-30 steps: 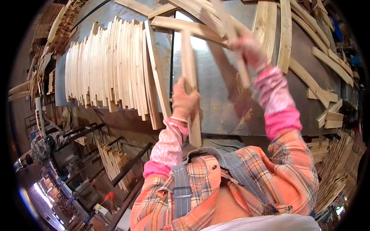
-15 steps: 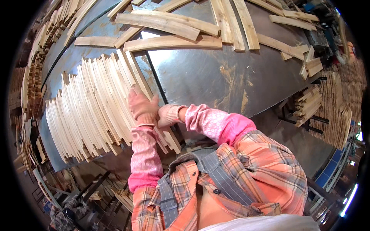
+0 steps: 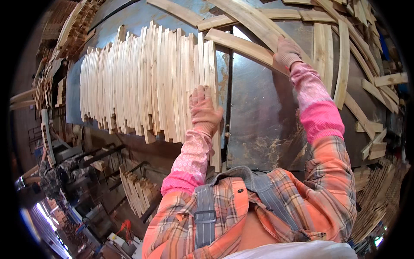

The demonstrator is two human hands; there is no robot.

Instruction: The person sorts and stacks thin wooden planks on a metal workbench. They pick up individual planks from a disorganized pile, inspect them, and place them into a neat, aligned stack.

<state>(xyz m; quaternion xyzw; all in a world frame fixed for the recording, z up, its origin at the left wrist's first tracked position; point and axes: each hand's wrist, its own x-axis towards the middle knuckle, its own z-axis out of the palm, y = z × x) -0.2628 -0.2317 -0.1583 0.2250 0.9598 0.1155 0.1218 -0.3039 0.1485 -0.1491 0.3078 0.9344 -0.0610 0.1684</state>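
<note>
My left hand [image 3: 203, 111], in a pinkish work glove, lies flat with fingers stretched out on the right end of a row of pale wooden slats [image 3: 142, 82]. The slats stand side by side, their ends uneven. Under and beside that palm are the row's last slats [image 3: 212, 73]. My right hand [image 3: 287, 53], gloved too, reaches far forward and grips a long wooden slat [image 3: 254, 22] lying slantwise in the loose pile; its fingertips are partly hidden. Just left of that hand, another slat [image 3: 243, 46] slants beneath the gripped one.
Several loose slats [image 3: 340, 64] lie crisscross on the metal table [image 3: 258, 142] at the far side and right. Short wood pieces [image 3: 377, 149] sit near its right edge. Stacked wood [image 3: 375, 194] stands below right. Someone in camouflage clothing [image 3: 64, 172] is at the lower left.
My right hand has left its place beside my left hand and reached forward right to the loose slats. My left hand stays on the row's right end. The whole view has shifted.
</note>
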